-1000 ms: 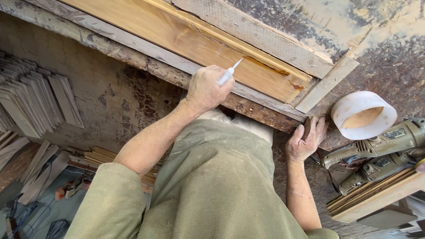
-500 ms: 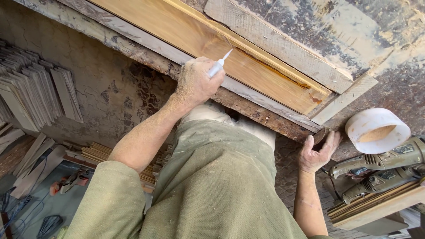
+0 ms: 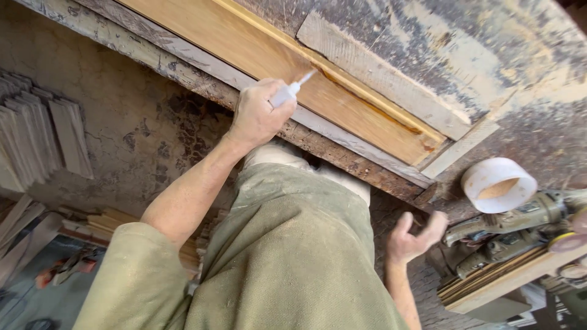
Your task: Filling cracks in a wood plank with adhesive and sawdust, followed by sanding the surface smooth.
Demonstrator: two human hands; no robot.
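We count two hands: a left hand (image 3: 260, 116) and a right hand (image 3: 411, 237). There's one small white glue bottle (image 3: 288, 93), one long wooden board (image 3: 269, 64), one white round tub (image 3: 498, 184) and two power tools (image 3: 507, 235). One stack of thin wooden slats (image 3: 36, 137) too, individual slats too many to tell.

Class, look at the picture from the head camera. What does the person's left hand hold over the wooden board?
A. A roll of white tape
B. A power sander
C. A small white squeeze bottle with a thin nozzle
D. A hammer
C. The left hand grips a small white squeeze bottle, its thin nozzle pointing at the wooden board.
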